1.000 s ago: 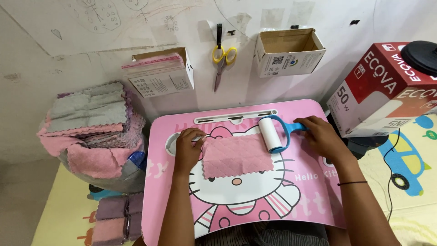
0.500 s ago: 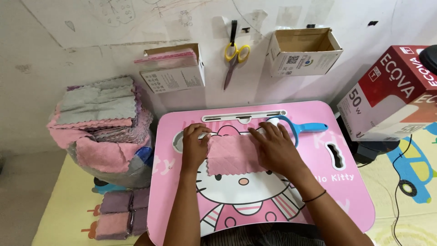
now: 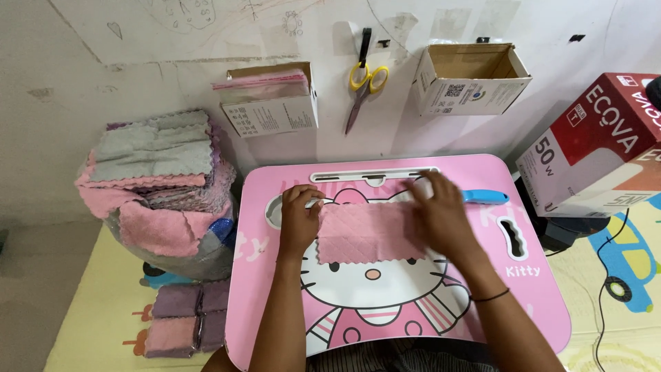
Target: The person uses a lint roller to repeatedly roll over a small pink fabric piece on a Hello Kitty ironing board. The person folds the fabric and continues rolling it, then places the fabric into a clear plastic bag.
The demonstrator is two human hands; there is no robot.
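Note:
A pink square cloth (image 3: 365, 234) lies flat on the pink cartoon-cat lap table (image 3: 537, 303). My left hand (image 3: 298, 220) presses on the cloth's left edge with fingers bent. My right hand (image 3: 441, 217) lies flat over the cloth's right side, fingers spread. Behind my right hand, the blue handle of a lint roller (image 3: 485, 197) sticks out to the right; its roll is hidden by the hand.
A bag heaped with grey and pink cloths (image 3: 155, 179) stands left of the table, folded cloths (image 3: 186, 320) on the mat below it. On the wall hang a box of plastic bags (image 3: 268, 103), yellow scissors (image 3: 365, 83) and an open cardboard box (image 3: 471, 79). A red-and-white carton (image 3: 595, 148) sits right.
My right hand let go of the lint roller and moved left onto the cloth, sliding across its right side. My left hand stayed on the left edge.

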